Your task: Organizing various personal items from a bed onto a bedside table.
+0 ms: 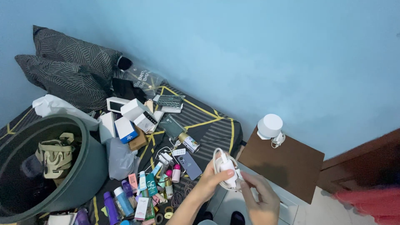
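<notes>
Charger (227, 166) upright between both hands (237, 187)

— How's the light?
— Soft, even and cool; the blue wall (250, 50) shows no glare. Shadows are faint, darkest inside the green tub (89, 166).
— Sharpness?
— Mostly crisp. The red cloth (375, 204) is blurred, and the frame's edges bend slightly.

Head view. Left hand (211, 180) and right hand (260, 199) together grip a white charger (227, 167) with its coiled cable, just right of the cluttered mattress (208, 121). Beyond the mattress's right edge stands a brown side table (287, 166) bearing a white round device (270, 126); at its left, a dark green bin (89, 166).
</notes>
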